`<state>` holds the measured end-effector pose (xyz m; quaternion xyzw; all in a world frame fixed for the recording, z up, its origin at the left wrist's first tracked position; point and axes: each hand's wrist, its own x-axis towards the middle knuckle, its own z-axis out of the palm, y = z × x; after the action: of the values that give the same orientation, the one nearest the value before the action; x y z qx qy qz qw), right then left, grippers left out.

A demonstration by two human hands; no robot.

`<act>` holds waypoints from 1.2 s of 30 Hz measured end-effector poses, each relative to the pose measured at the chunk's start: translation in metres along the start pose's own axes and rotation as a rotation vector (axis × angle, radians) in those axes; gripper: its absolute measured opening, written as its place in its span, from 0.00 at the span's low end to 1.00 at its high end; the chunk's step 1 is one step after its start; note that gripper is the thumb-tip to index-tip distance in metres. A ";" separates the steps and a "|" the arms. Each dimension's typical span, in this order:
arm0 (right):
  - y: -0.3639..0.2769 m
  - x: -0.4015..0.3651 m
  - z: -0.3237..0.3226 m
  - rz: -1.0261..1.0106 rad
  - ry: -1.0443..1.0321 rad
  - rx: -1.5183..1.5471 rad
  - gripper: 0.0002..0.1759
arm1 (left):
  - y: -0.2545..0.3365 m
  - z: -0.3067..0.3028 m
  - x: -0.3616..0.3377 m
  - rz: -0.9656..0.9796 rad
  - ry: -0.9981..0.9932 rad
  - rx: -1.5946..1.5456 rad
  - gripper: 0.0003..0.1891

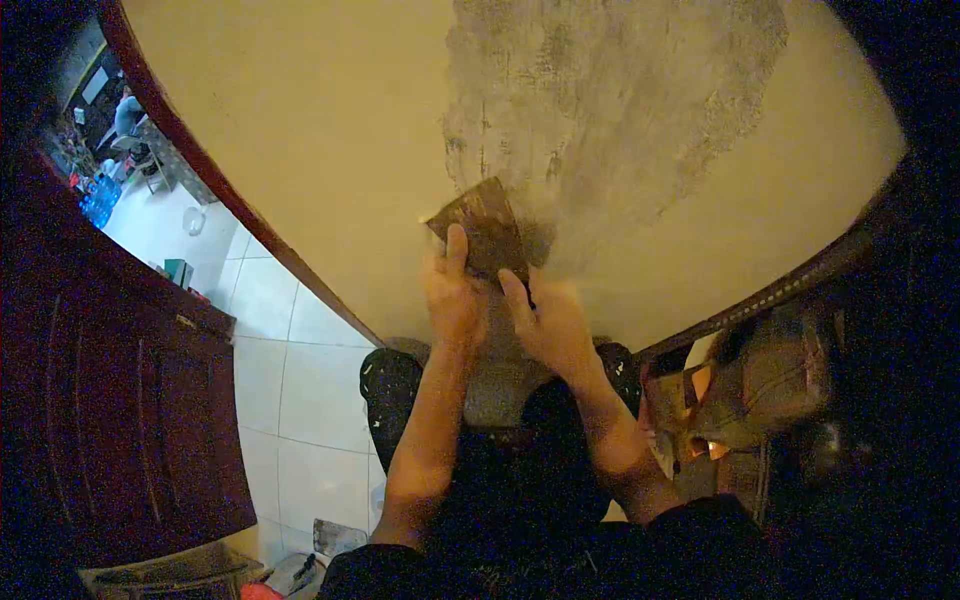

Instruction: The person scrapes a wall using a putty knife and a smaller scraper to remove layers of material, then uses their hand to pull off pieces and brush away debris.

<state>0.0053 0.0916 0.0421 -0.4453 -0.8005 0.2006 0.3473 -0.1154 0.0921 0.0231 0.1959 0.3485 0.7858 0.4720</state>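
Both of my hands are on a dark, broad-bladed scraper (pixel 482 232), held close to the wall (pixel 350 170) below a rough grey patch (pixel 610 110). My left hand (pixel 456 300) is closed at its left side, the thumb lying flat over the face of the blade. My right hand (pixel 552 325) grips its lower right end, with the thumb pressed on top. The other fingers of both hands are hidden behind the tool. The patch looks scraped and streaky, with cracked edges, against the smooth yellowish wall paint around it.
A dark red door (pixel 140 400) stands at the left, beside a white tiled floor (pixel 290 380). Through the opening a seated person (pixel 127 112) and blue bottles (pixel 99 200) show. Wooden furniture (pixel 770 370) is at the right. A flat grey-stained plate (pixel 338 537) lies low at the left.
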 end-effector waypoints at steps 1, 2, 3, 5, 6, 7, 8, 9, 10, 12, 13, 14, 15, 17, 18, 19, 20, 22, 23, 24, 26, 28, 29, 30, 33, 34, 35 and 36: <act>-0.001 0.001 0.000 -0.007 0.019 0.031 0.14 | 0.002 -0.001 -0.001 -0.019 0.031 0.057 0.22; -0.001 0.001 -0.002 -0.017 0.041 0.061 0.14 | 0.002 0.000 -0.002 -0.035 0.059 0.112 0.22; 0.003 -0.003 -0.002 -0.020 0.044 0.057 0.14 | -0.001 0.002 -0.005 -0.034 0.055 0.108 0.22; 0.012 -0.008 0.003 0.004 0.028 0.111 0.14 | -0.010 0.000 -0.004 0.001 0.047 0.109 0.21; 0.007 -0.002 0.001 -0.009 0.038 0.117 0.14 | -0.015 -0.008 0.006 0.018 0.039 0.112 0.21; 0.001 0.002 -0.001 -0.005 0.031 0.135 0.14 | -0.021 -0.017 0.014 0.351 0.056 0.567 0.21; -0.003 0.003 -0.003 0.005 0.022 0.151 0.15 | -0.028 -0.027 0.019 0.678 0.073 1.020 0.21; -0.006 0.006 -0.003 0.009 0.020 0.153 0.15 | -0.016 -0.020 0.017 0.675 0.073 1.024 0.21; -0.008 0.009 -0.002 -0.031 0.047 0.113 0.15 | 0.006 -0.005 0.010 0.371 -0.021 0.578 0.22; -0.008 0.007 -0.003 -0.067 0.067 0.068 0.15 | 0.011 0.002 0.003 0.063 -0.097 0.125 0.25; -0.007 0.005 -0.004 -0.054 0.050 0.116 0.15 | 0.003 0.000 0.004 0.020 -0.072 0.015 0.25; -0.008 0.004 -0.004 -0.044 0.038 0.167 0.16 | -0.003 -0.001 0.006 -0.020 -0.051 -0.092 0.25; -0.008 0.005 -0.003 -0.061 0.052 0.169 0.16 | -0.006 0.000 0.009 -0.003 -0.065 -0.092 0.25; -0.003 0.001 0.001 -0.046 0.084 0.168 0.18 | -0.014 -0.005 0.013 0.187 0.118 0.219 0.23; -0.007 0.005 0.002 -0.043 0.083 0.166 0.18 | -0.017 -0.016 0.024 0.183 0.119 0.218 0.23; -0.015 0.013 0.002 -0.080 0.108 0.128 0.18 | -0.016 -0.030 0.041 0.267 0.053 0.363 0.23; -0.019 0.014 0.001 -0.109 0.125 0.090 0.19 | -0.019 -0.040 0.044 0.339 -0.010 0.510 0.23; -0.018 0.010 -0.001 -0.153 0.139 0.078 0.18 | 0.011 -0.007 0.013 0.179 -0.027 0.336 0.24; -0.020 0.010 -0.003 -0.226 0.177 0.072 0.18 | 0.025 0.009 0.005 0.055 -0.056 0.157 0.25; -0.018 0.005 -0.004 -0.230 0.179 0.076 0.18 | 0.016 0.009 0.002 0.060 -0.057 0.160 0.25; -0.009 0.000 -0.004 -0.005 -0.020 0.162 0.15 | -0.004 0.010 0.006 0.098 -0.037 -0.046 0.23; -0.010 0.008 0.004 -0.095 0.043 0.165 0.14 | 0.010 0.011 0.015 0.121 0.028 0.089 0.23; -0.011 0.014 0.008 -0.183 0.103 0.161 0.14 | 0.019 0.014 0.021 0.141 0.093 0.220 0.22; -0.017 0.019 0.005 -0.168 0.098 0.159 0.14 | 0.030 0.016 0.021 0.125 0.097 0.223 0.22; -0.029 0.026 -0.004 -0.213 0.045 0.191 0.16 | 0.037 0.015 0.020 -0.024 0.012 0.006 0.23; -0.025 0.020 0.000 -0.161 0.104 0.211 0.15 | 0.020 0.002 0.025 0.245 0.033 0.346 0.22; -0.021 0.019 0.004 -0.106 0.164 0.227 0.15 | 0.009 -0.002 0.032 0.511 0.056 0.681 0.22; -0.019 0.020 0.008 -0.113 0.171 0.230 0.15 | 0.011 0.003 0.032 0.521 0.052 0.681 0.22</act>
<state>-0.0186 0.0989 0.0565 -0.3724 -0.7636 0.2323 0.4736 -0.1356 0.1182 0.0327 0.4021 0.5385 0.7237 0.1572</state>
